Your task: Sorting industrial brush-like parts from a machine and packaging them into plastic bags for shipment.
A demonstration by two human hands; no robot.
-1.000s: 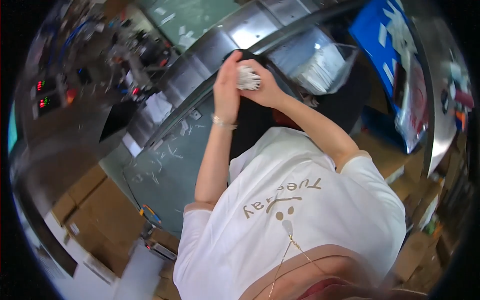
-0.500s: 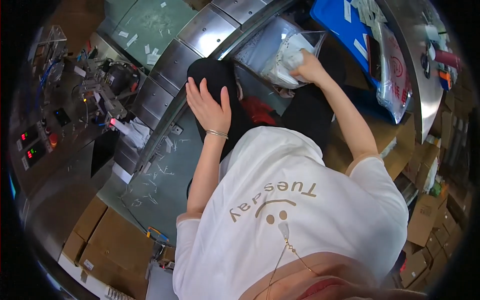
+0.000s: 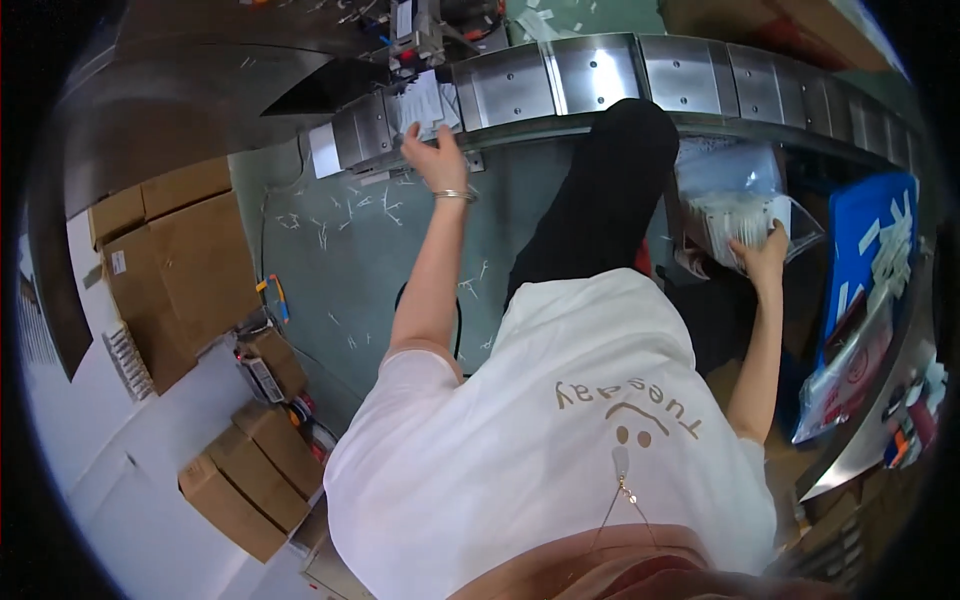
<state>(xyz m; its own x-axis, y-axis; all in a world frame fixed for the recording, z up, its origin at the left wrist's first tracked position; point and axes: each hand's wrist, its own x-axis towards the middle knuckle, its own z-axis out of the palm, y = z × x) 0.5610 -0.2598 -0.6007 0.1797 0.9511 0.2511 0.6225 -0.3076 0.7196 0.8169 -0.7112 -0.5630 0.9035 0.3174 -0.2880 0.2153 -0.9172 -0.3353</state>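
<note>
My left hand point(image 3: 436, 160) reaches to a pile of flat white packets point(image 3: 424, 104) on the metal conveyor. Its thumb and fingers are spread at the pile's near edge, and I cannot tell whether they touch it. At the right, a clear plastic bag point(image 3: 740, 172) holds a row of upright white packets point(image 3: 728, 222). My right hand point(image 3: 764, 256) is at the bag's near right side, thumb and fingers closed around the end of that row. Part of its grip is hidden by the packets and the film.
A conveyor of metal plates point(image 3: 510, 85) curves across the far side, with a machine point(image 3: 415, 35) behind it. A blue tray point(image 3: 868, 215) with white strips stands at the right. Cardboard boxes point(image 3: 195, 260) stand at the left, and white scraps point(image 3: 345, 205) lie on the green floor.
My view and body have turned left. The left hand has gone from my knee to the white packets on the conveyor. My right hand stays at the plastic bag, where the packets now stand in a row.
</note>
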